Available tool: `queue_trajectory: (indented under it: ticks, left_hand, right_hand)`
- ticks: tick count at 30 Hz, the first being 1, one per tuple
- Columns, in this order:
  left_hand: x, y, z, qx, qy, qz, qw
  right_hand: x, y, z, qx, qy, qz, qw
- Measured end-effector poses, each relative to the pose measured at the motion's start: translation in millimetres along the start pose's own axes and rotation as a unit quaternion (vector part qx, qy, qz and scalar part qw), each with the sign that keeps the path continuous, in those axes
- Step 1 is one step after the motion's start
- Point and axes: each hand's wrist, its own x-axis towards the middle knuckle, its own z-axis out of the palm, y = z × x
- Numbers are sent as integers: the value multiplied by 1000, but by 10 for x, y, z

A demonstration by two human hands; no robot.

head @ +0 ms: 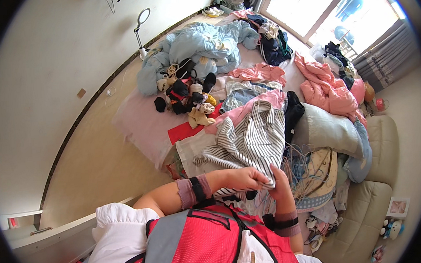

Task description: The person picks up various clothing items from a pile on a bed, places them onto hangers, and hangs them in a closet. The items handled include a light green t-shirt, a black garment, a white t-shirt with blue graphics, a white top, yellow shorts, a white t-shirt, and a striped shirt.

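A black-and-white striped collared shirt [249, 139] lies spread before me, its collar pointing away. Close to my body, my left hand [249, 178] pinches the shirt's near edge. Beside it, my right hand [280, 181] grips the same edge, thumb up, with the fingers partly hidden. Beneath the shirt are a pink garment [267, 99] and white fabric [191, 151]. Folded jeans [239, 99] rest just beyond it. A black garment [293, 113] lies along its right side.
Left of the shirt is a heap of socks [182, 96]. A light blue quilt [204, 40] is bunched behind it. To the right are a grey pillow [327, 127], a pink padded garment [328, 86], tangled hangers [301, 176] and a beige sofa [365, 201]. A white drawer [57, 248] stands at left.
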Motion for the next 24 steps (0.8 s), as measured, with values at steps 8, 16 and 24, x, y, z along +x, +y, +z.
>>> queue_trajectory:
  ticks: [8, 16, 24]
  left_hand:
    - [-579, -81, -429, 25, 163, -110, 980]
    - [-655, -359, -1013, -161, 460, -144, 862]
    - [-433, -1010, -1416, -459, 340, -143, 809]
  right_hand:
    - [-58, 15, -65, -77, -7, -157, 984]
    - [-915, -261, 242, -20, -39, -172, 984]
    - [-1702, -372, 264, 42, -101, -213, 971]
